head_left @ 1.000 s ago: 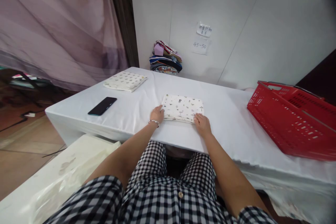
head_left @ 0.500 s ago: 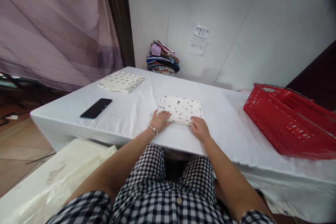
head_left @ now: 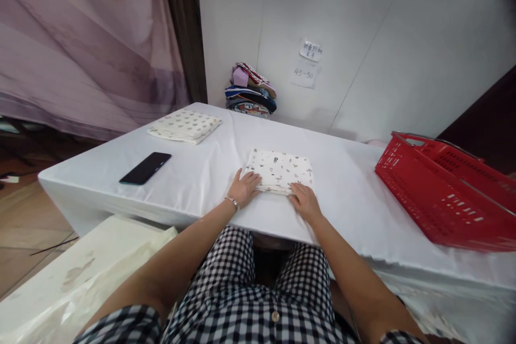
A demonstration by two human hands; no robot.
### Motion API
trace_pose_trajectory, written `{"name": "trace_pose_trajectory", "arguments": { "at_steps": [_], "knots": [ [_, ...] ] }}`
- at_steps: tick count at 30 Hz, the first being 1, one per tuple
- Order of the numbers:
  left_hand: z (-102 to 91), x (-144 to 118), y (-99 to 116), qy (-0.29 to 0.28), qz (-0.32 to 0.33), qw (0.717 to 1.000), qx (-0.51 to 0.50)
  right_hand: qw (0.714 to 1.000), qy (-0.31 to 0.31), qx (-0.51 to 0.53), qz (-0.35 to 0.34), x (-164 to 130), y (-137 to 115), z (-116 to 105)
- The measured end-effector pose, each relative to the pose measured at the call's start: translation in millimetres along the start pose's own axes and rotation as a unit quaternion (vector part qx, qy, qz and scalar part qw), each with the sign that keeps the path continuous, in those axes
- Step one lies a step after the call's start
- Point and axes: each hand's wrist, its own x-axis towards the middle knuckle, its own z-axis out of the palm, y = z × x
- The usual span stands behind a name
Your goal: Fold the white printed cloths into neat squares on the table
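A white cloth with small printed motifs [head_left: 280,167] lies folded into a flat rectangle near the table's front edge. My left hand [head_left: 244,189] rests on its front left corner, fingers stretched out and thumb apart. At the front right corner, my right hand [head_left: 305,201] lays its fingers over the cloth, with the thumb spread by the front fold. Neither hand is closed around the fabric. Layered folds show along the near side between the two hands.
A second folded printed cloth [head_left: 186,126] and a black phone [head_left: 145,167] lie on the white-covered table [head_left: 209,172] to the left. A red perforated basket [head_left: 439,193] stands on the right. Stacked folded fabrics [head_left: 250,91] sit by the wall beyond the table.
My right hand has shifted slightly left along the cloth's front edge. My left hand stays at its corner, and the view has moved a little.
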Motion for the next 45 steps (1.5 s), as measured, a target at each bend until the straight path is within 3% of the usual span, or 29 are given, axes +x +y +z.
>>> {"name": "trace_pose_trajectory", "arguments": {
  "at_steps": [5, 10, 22, 32, 37, 45],
  "knots": [
    [0.6, 5.1, -4.3, 0.010, 0.020, 1.000, 0.005, 0.997, 0.075, 0.023, -0.026, 1.1, 8.6, 13.5],
    [-0.3, 3.1, -7.9, 0.037, 0.026, 0.999, 0.031, 0.996, 0.089, 0.020, -0.025, 1.1, 8.2, 17.7],
    [-7.5, -5.9, -11.8, 0.023, 0.058, 0.996, 0.064, 0.999, 0.001, -0.030, 0.014, -9.6, 14.0, -4.6],
    [-12.2, 6.5, -4.9, -0.004, 0.084, 0.987, 0.136, 0.984, -0.143, -0.105, -0.024, 0.1, 22.6, -25.0],
    [-14.8, 15.2, 8.1, -0.045, 0.052, 0.981, 0.182, 0.981, -0.137, -0.130, -0.033, 7.4, 16.8, -28.1],
    [-17.5, 13.5, 8.2, -0.046, 0.051, 0.980, 0.186, 0.982, -0.121, -0.147, -0.018, 2.1, 14.7, -31.3]
  ]
}}
